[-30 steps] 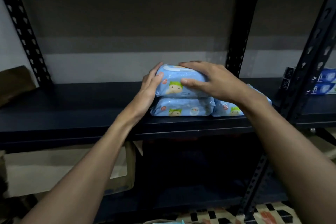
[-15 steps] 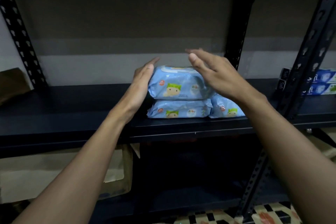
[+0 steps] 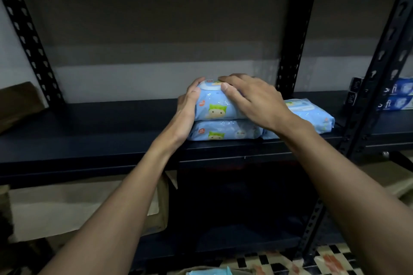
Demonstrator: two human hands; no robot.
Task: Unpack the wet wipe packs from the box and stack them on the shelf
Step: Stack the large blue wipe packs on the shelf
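The left hand (image 3: 187, 105) and right hand (image 3: 252, 101) are gripping a glossy light-blue plastic wipe pack (image 3: 215, 108) bearing a green cartoon. It is sitting atop a matching pack (image 3: 223, 133).

Dim storeroom surroundings, off to the sides and underfoot.

At far right, blue-and-white cartons (image 3: 401, 96) stacked flat, print too blurred to read, with small dark boxes (image 3: 355, 95) standing just beside them on their left. At far left, a brown slab (image 3: 17, 105) lying tilted, partly cut off by the frame edge. Behind, a grey wall (image 3: 145, 51), banded darker above and paler lower down. Lower left, pale cardboard (image 3: 78, 207) with a brown folded edge. At bottom right, floor (image 3: 335, 259) tiled in a black, cream and orange check.
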